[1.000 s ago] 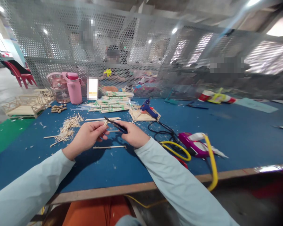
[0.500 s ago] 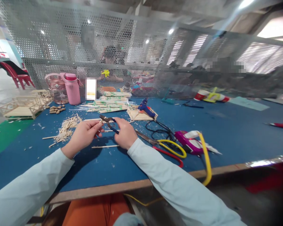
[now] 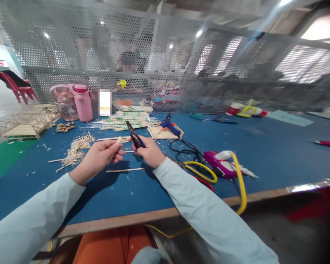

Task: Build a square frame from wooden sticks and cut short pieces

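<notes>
Offcuts (image 3: 78,148) lie heaped on the counter (image 3: 121,205); beside them the left hand (image 3: 101,156) has its fingers pinching thin wooden sticks (image 3: 119,140). To their right, the right hand (image 3: 151,151) grasps dark pliers (image 3: 135,136), tips clear of the sticks. Trimming seems in hand; another cut would call for bringing opened jaws squarely onto the sticks.

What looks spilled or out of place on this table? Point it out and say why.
A loose heap of stick offcuts lies left of the left hand, with crumbs scattered around it on the blue table, so it looks like unswept waste. The peanut-like pile near the pink bottle seems odd beside such work.
</notes>
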{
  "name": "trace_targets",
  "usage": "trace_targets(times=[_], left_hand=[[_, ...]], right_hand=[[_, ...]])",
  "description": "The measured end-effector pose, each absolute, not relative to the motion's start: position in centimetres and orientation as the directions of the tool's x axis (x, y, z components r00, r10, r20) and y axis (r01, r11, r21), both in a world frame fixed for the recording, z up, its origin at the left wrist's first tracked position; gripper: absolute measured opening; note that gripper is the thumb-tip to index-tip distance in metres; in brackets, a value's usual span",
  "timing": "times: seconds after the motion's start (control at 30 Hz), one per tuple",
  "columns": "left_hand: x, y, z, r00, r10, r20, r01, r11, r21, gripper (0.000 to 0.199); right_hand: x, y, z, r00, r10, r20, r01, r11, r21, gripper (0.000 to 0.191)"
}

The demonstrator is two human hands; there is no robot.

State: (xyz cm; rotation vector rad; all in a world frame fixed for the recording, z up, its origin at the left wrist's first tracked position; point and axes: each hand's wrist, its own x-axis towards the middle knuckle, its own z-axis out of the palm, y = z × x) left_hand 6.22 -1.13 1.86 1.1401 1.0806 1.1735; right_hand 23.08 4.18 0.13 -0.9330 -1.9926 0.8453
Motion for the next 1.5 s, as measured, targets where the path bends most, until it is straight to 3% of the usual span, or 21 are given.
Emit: trace_targets(times=[0.13, 0.3, 0.43, 0.6, 0.7, 1.0, 1.2, 1.3, 1.4, 1.5], left_hand=[[6.2, -0.9, 1.4, 0.084, 0.996, -0.032, -0.124, 0.043, 0.991, 0.037], [6.1, -0.3, 0.3, 0.084, 0.995, -0.049, -0.151, 0.062, 0.987, 0.039], [5.9, 0.0, 0.0, 0.035, 0.997, -0.075, -0.203, 0.081, 0.976, 0.04], [5.7, 0.1, 0.0, -0.027, 0.997, -0.074, -0.207, 0.067, 0.976, 0.041], [5.8, 0.2, -0.1, -0.036, 0.999, -0.028, -0.21, 0.019, 0.978, 0.038], [6.0, 0.1, -0.3, -0.007, 0.999, -0.048, -0.326, 0.043, 0.944, 0.041], [5.9, 0.2, -0.1, -0.017, 0.996, -0.084, -0.39, 0.071, 0.918, 0.035], [5.9, 0.2, 0.1, -0.004, 0.995, -0.098, -0.415, 0.087, 0.906, 0.023], [6.0, 0.2, 0.4, -0.021, 0.991, -0.132, -0.436, 0.11, 0.893, 0.013], [6.1, 0.1, 0.5, -0.025, 0.99, -0.135, -0.442, 0.11, 0.89, 0.01]], right_hand=[[24.2, 5.1, 0.4, -0.395, 0.849, 0.351, 0.437, 0.51, -0.741, 0.04], [26.8, 6.0, 1.3, -0.289, 0.923, 0.253, 0.765, 0.382, -0.519, 0.043], [29.4, 5.7, 2.2, -0.246, 0.938, 0.244, 0.856, 0.328, -0.399, 0.048], [31.5, 4.7, 1.6, -0.126, 0.992, 0.031, 0.982, 0.129, -0.136, 0.044], [32.3, 4.6, 0.9, -0.015, 1.0, -0.016, 1.0, 0.015, -0.026, 0.05], [32.2, 5.6, -0.2, 0.077, 0.997, 0.024, 0.996, -0.078, 0.034, 0.069], [32.1, 4.3, 0.3, 0.043, 0.994, 0.104, 0.998, -0.048, 0.042, 0.076], [32.8, 2.2, 0.9, 0.019, 0.989, 0.149, 0.997, -0.03, 0.076, 0.056], [34.0, 0.0, 1.4, 0.05, 0.999, -0.006, 0.991, -0.049, 0.128, 0.029], [35.1, -1.4, 1.6, 0.001, 0.998, -0.065, 0.993, 0.006, 0.115, 0.025]])
